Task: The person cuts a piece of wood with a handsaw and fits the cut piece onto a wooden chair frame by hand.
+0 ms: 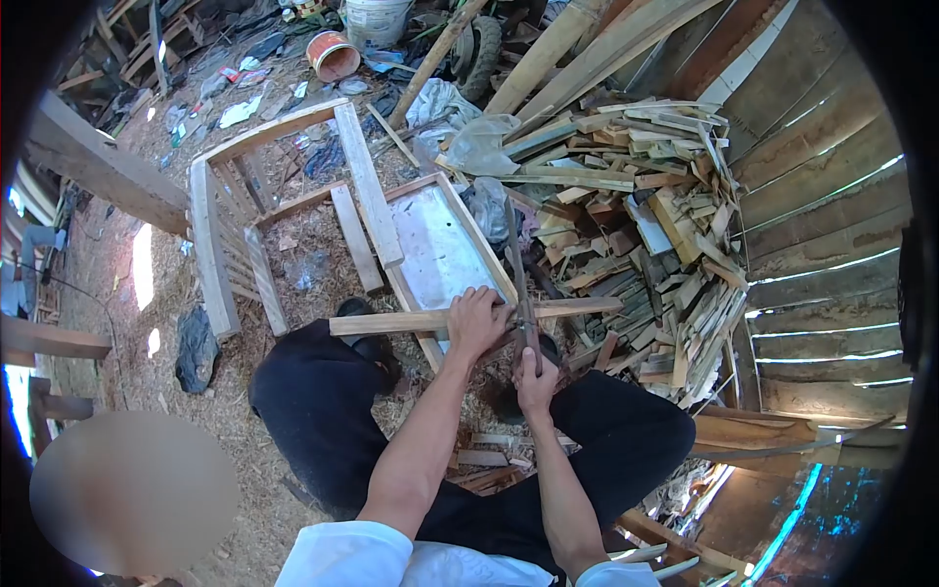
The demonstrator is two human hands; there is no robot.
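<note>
Centrally, wooden bar: lies nearly level across the view, from 9 to 3 o'clock, over the near end of the framed panel.
Left hand: presses down on the bar's middle, its fingers close together and bent over the wood.
Right hand: just below the bar at about 5 o'clock, fingers closed around the near end of a long dark tool.
Long dark tool: narrow like a saw, pointing toward 12 o'clock and crossing the bar beside the left hand.
Framed panel: pale, at 11 o'clock, its near end partly hidden by the bar and left hand.
Wooden chair-like frame: at 10 o'clock, with slats, standing on the shaving-covered ground.
Scrap wood pile: large and jumbled at 2 o'clock, crowding the space beside the tool.
Plastic bags: crumpled at 12 o'clock, between panel and pile.
Buckets: one red, tipped over, and one white, both at 11 o'clock.
Plank wall: at 3 o'clock, light showing through its gaps.
Blurred oval: hides the area at 8 o'clock.
</note>
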